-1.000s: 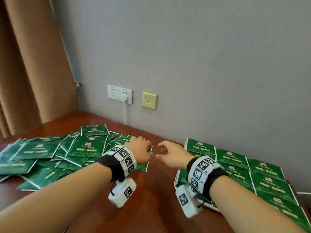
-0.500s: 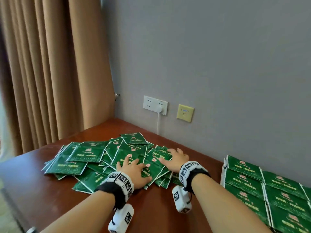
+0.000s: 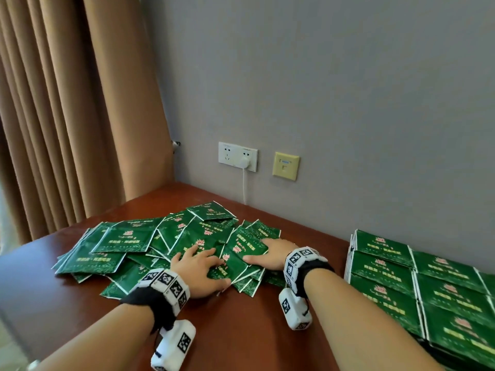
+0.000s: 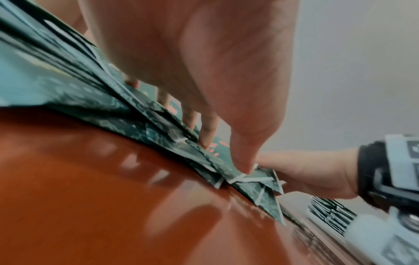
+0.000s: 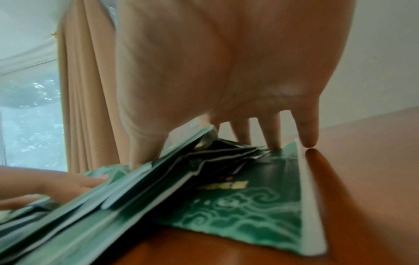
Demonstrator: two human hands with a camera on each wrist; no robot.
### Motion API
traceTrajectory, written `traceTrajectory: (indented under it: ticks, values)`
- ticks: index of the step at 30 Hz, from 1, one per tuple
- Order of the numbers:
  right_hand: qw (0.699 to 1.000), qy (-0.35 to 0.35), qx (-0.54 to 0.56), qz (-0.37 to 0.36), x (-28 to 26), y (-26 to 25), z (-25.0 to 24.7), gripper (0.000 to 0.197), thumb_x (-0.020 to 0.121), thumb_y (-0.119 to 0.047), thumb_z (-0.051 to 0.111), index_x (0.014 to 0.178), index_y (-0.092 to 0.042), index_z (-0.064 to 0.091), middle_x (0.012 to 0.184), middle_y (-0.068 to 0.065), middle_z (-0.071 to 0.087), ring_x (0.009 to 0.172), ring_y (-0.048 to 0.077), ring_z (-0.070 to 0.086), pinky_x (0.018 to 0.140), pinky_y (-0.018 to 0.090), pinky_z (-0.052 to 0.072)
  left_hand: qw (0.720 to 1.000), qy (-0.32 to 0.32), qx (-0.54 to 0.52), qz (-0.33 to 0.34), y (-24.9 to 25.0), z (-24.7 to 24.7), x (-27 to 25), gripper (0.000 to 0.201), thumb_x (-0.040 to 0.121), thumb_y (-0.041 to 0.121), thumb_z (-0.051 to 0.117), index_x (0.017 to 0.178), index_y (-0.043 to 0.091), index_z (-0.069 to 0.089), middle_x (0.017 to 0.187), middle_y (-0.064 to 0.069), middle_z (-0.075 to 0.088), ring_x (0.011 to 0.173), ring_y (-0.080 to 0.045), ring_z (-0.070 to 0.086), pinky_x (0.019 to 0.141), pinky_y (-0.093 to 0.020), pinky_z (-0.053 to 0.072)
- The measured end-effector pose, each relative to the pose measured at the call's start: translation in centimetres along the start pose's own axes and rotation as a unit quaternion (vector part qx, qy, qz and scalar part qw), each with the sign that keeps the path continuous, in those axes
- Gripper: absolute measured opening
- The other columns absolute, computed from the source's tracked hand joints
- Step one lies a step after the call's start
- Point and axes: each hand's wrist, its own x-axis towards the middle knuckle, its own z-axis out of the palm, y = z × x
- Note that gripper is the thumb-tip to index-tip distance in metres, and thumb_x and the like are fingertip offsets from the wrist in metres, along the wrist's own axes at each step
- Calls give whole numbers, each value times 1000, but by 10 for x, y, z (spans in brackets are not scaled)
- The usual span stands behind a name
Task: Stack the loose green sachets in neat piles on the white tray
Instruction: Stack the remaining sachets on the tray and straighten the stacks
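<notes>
Loose green sachets [image 3: 139, 239] lie in a scattered, overlapping heap on the brown table [image 3: 241, 330]. My left hand [image 3: 203, 263] lies flat on the heap's near side, fingers spread and straight, its thumb at the near edge [image 4: 244, 166]. My right hand [image 3: 263, 250] presses flat on the heap's right end; its fingertips [image 5: 274, 143] touch sachets and the table. Neat sachet stacks [image 3: 417, 279] cover the white tray [image 4: 299, 206] on the right, so little of the tray shows.
A grey wall with a white socket and plugged-in cable [image 3: 238, 156] and a yellow plate [image 3: 285, 166] runs behind the table. Tan curtains [image 3: 67, 116] hang at the left. Bare tabletop separates the heap from the stacks.
Both hands have moved left from the gap by the tray onto the loose heap and now press flat on it. The head view has swung left with them.
</notes>
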Motion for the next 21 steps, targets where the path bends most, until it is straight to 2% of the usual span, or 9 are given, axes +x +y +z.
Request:
traceTrajectory:
  ticks: [3,6,10,11,12,14,15,18,21]
  values:
    - [999,6,-38,-15,-26,5,4,116,71,-96,40,158,-21,25,164,2,30,148,27,33,117,43,33,1000,-4,-15,24,-3,-1,-6,63,86,76,45,143,49,41,161,24,18,153,-17,4,121,-53,4]
    - [995,30,-83,-37,-54,6,10,116,67,-99,35,152,-20,40,155,4,46,140,28,46,109,45,42,998,-24,-21,58,-5,-4,-14,61,88,74,45,142,46,44,160,24,21,152,-14,5,123,-51,4]
    - [989,38,-130,-65,-96,5,24,103,64,-102,31,117,-19,64,116,3,68,107,25,64,87,41,49,992,-50,-25,112,-13,-7,-28,106,55,103,20,135,42,54,157,19,32,150,-13,17,123,-45,16]
    - [987,39,-136,-70,-107,5,29,99,64,-102,31,110,-21,65,108,2,69,102,25,65,84,40,48,991,-50,-22,123,-14,-7,-31,103,59,101,21,133,40,56,155,17,35,148,-12,22,123,-41,20]
    - [987,37,-139,-74,-120,5,33,96,63,-101,33,108,-23,65,105,1,69,101,25,64,85,40,47,990,-50,-21,133,-14,-7,-34,86,71,92,32,131,37,59,154,15,38,146,-11,26,122,-36,22]
    - [988,18,-129,-81,-143,7,44,90,65,-98,40,115,-27,63,110,1,68,108,26,62,92,42,46,988,-43,-30,146,-14,-8,-39,43,93,61,49,122,33,66,152,14,42,145,-7,31,120,-31,24]
    - [989,5,-121,-87,-155,8,48,89,66,-96,44,121,-28,61,115,2,66,113,28,59,97,43,44,987,-49,-41,145,-15,-8,-41,36,94,58,50,111,33,70,150,16,44,143,-5,32,119,-30,25]
    - [986,-30,-122,-106,-190,8,56,92,70,-91,50,137,-28,54,125,6,61,125,30,43,108,50,34,984,-54,-84,145,-16,-10,-47,71,66,95,34,86,37,70,141,23,51,136,3,39,116,-27,29]
    - [983,-51,-119,-130,-215,8,60,92,75,-86,53,147,-29,44,130,9,57,133,32,32,114,53,25,981,-46,-103,161,-14,-6,-51,73,52,104,28,75,47,67,137,26,54,132,5,42,116,-29,32]
